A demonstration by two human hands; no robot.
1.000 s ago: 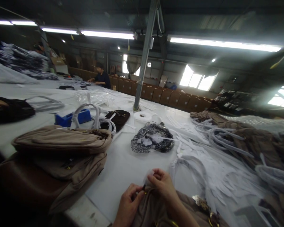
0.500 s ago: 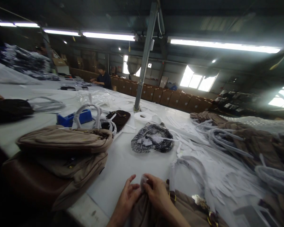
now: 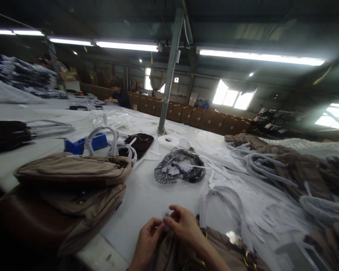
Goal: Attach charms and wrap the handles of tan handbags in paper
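Note:
My left hand [image 3: 147,238] and my right hand [image 3: 185,226] meet at the bottom centre, fingertips closed together on a small piece of whitish, see-through wrapping [image 3: 165,215]. It sits at the upper edge of a taupe fabric handbag [image 3: 219,241], partly hidden under my hands and forearms. The bag's handles [image 3: 228,191] are wrapped in white and stand up to the right of my right hand. Gold-coloured rings and a pale, shiny ornament [image 3: 234,238] show on the bag.
Two taupe bags [image 3: 73,169] lie stacked at left. Behind them are a blue tape dispenser [image 3: 100,141] and a dark bag [image 3: 141,144]. A speckled black-and-white plastic bag [image 3: 179,165] lies ahead. Paper strips [image 3: 260,207] and more bags [image 3: 305,169] cover the right. A person [image 3: 121,96] works far back.
My left hand's fingers have closed in from a spread pose to pinch at the wrapping beside my right fingertips. The camera view has shifted slightly.

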